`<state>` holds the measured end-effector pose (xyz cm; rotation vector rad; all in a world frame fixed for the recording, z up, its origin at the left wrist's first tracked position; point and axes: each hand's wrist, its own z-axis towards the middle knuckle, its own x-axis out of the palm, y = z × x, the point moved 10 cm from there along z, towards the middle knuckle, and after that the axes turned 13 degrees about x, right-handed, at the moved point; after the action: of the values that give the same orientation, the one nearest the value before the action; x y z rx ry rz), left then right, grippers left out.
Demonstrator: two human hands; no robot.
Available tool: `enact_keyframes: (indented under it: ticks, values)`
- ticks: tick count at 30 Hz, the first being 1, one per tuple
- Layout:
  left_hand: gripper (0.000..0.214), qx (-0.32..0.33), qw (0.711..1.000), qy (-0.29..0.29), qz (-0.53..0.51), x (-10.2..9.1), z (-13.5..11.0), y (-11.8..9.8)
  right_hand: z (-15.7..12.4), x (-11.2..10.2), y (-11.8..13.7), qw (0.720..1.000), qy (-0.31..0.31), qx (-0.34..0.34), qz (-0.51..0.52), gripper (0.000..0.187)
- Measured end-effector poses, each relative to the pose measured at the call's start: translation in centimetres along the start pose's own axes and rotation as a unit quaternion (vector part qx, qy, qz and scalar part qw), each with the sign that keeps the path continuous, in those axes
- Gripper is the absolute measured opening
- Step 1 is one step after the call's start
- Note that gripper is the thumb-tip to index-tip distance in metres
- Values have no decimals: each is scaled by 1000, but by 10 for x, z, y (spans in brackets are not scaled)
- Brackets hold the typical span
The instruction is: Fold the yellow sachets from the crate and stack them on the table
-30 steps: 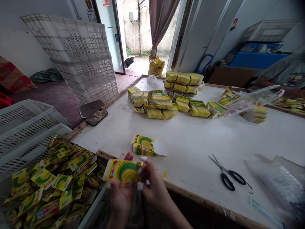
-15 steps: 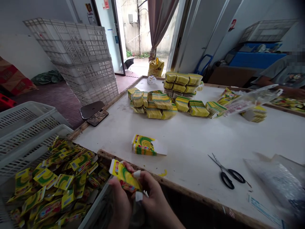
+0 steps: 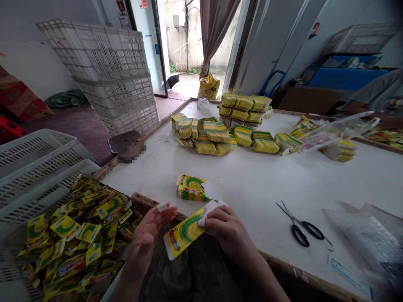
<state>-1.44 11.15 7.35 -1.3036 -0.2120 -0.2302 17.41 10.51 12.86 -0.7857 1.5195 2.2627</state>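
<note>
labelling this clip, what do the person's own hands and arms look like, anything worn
Both hands are bare, no gloves. The left hand has white tape wrapped round a fingertip; the right hand shows a white-taped fingertip too. Forearms are bare, no sleeves, watch or rings visible.

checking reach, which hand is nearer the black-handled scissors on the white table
Right. The right hand lies just left of the black-handled scissors; the left hand is farther left, beyond the yellow packet.
</note>
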Motion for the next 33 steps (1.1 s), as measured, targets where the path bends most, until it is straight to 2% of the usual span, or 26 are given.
enact_keyframes:
  ticks: [2,4,6,7,9,10,11,12,14,16,18,19,21,23,24,27,29,31,33]
  values:
    - [100,12,992,65,103,8,3,-12,0,1,18,995,14,-66,-72,19]
    - [110,-4,968,124,217,23,3,-7,-2,8,30,989,31,-103,-99,17]
    - [98,-30,941,150,303,34,0,8,-5,11,34,989,12,-111,-93,19]
    - [86,-36,930,150,332,38,-2,15,-6,7,30,992,-21,-93,-77,23]
    - [68,-20,915,137,380,41,-4,21,-7,-7,9,994,-107,-9,-11,44]
    - [66,-1,907,131,400,43,-5,22,-9,-11,-7,989,-134,49,44,55]
    - [66,21,900,128,417,44,-6,21,-9,-9,-24,979,-135,106,110,61]
    - [67,44,894,130,427,46,-8,19,-9,0,-38,964,-110,156,183,61]
    - [70,83,888,144,428,52,-11,16,-7,29,-55,917,-18,234,324,55]
    - [72,120,885,164,419,61,-14,12,-8,55,-57,852,63,290,432,54]
    - [73,158,880,182,410,71,-18,9,-10,72,-54,798,111,327,495,54]
    - [71,170,877,188,408,75,-20,8,-11,77,-51,780,128,336,513,54]
    - [65,167,878,193,406,80,-22,9,-12,80,-45,766,148,336,527,56]
    - [59,137,882,192,408,80,-21,13,-12,76,-42,777,150,320,521,58]
    - [57,120,884,196,407,80,-21,14,-12,72,-42,792,144,311,505,59]
    - [53,70,888,214,401,78,-20,20,-15,56,-40,872,109,268,394,57]
    - [58,46,889,224,396,77,-19,24,-18,46,-32,927,83,219,294,54]
    - [69,55,889,223,397,77,-19,25,-21,40,-21,962,65,156,214,54]
    - [76,98,882,209,411,77,-19,21,-23,39,-14,979,48,104,171,54]
